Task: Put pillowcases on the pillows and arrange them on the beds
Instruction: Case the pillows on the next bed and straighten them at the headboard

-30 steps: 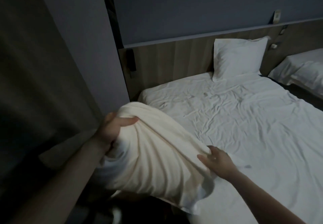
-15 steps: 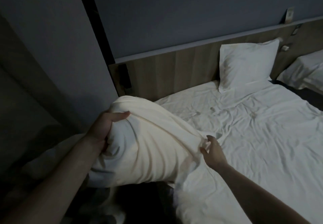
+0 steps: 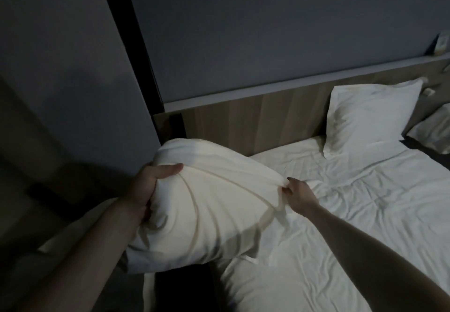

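Observation:
A cream-cased pillow (image 3: 209, 204) hangs over the bed's near left corner, held between both hands. My left hand (image 3: 151, 185) grips its left edge, thumb laid over the top and fingers tucked behind the fabric. My right hand (image 3: 298, 193) pinches the pillowcase at the pillow's right corner. A second white pillow (image 3: 370, 117) leans upright against the wooden headboard (image 3: 267, 122) on the right side of the bed. The bed (image 3: 353, 214) carries a wrinkled white sheet.
A grey wall (image 3: 73, 80) and a dark vertical strip close off the left side. Part of another bed with white bedding (image 3: 435, 131) shows at the right edge. A ledge (image 3: 292, 85) runs above the headboard. The room is dim.
The pillow has moved up and toward the headboard. My right hand slid from the pillow's lower side up to its right corner and now pinches the case there. My view turned left.

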